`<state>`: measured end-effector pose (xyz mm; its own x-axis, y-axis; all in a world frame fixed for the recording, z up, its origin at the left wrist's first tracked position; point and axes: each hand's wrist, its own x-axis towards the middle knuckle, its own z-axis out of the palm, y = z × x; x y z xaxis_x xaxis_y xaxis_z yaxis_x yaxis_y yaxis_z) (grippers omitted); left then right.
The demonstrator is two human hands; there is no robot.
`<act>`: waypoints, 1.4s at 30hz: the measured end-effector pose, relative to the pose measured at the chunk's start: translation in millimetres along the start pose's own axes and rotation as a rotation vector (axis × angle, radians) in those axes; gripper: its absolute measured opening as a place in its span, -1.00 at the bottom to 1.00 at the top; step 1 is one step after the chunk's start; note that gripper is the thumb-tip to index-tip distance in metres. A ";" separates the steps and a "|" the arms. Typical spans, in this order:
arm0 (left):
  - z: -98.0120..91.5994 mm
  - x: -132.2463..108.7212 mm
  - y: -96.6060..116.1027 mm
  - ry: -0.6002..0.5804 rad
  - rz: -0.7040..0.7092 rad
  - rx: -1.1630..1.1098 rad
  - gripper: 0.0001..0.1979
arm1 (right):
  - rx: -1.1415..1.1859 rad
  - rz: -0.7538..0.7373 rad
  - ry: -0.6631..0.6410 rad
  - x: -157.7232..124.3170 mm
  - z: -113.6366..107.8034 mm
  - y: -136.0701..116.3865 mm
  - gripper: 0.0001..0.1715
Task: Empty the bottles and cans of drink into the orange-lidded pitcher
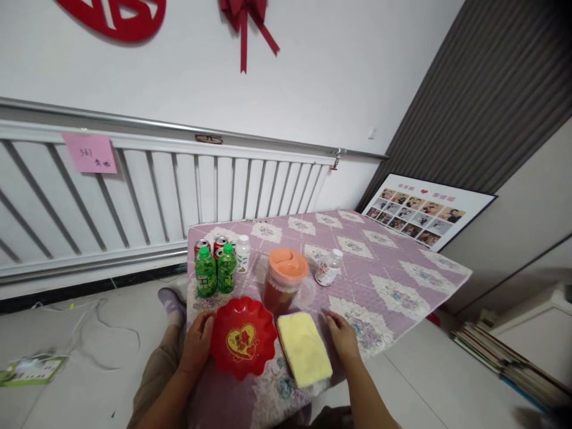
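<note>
My left hand [199, 344] rests on the table at the left rim of a red scalloped plate [243, 339] with a gold heart print, its fingers loosely bent and holding nothing visible. To the right of the plate lies a folded yellow cloth [304, 348]. Beyond the cloth's right side, my right hand [343, 338] lies loosely open on the tablecloth, apart from the cloth. Behind plate and cloth stands a clear jug [280, 292] with an orange lid and brownish contents.
Two green bottles [206, 277], several red cans [220, 242] and a white bottle [242, 253] stand grouped at the back left. Another white-capped bottle [329, 268] stands right of the jug. A purple floral tablecloth [357, 244] covers the table, with a white radiator [254, 185] behind.
</note>
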<state>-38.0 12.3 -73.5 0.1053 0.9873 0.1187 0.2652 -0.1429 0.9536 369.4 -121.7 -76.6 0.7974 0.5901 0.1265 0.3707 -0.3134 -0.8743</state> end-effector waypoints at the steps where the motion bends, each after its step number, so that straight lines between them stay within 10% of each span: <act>1: 0.3 -0.3 0.4 -0.003 -0.004 -0.005 -0.70 | 0.006 0.006 -0.007 -3.8 -1.0 -2.4 -0.52; 14: 1.7 -0.3 1.7 0.031 0.015 -0.103 -0.67 | 0.037 -0.077 -0.017 -58.0 9.6 -58.0 -0.43; 25: 2.9 -0.6 1.5 0.020 0.012 -0.099 -0.66 | 0.053 -0.652 -0.163 -139.1 67.2 -127.3 -0.72; 35: 4.0 1.1 -0.3 -0.005 0.004 -0.163 -0.64 | 0.050 -0.866 -0.279 -94.2 107.1 -230.3 -0.70; 42: 4.8 1.7 -0.2 -0.001 0.016 -0.204 -0.58 | -0.352 -0.907 -0.322 -26.1 136.5 -315.0 -0.53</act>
<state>-33.3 13.7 -74.8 0.1084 0.9850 0.1340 0.0635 -0.1413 0.9879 166.8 63.2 131.5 0.0003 0.8690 0.4948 0.9307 0.1808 -0.3181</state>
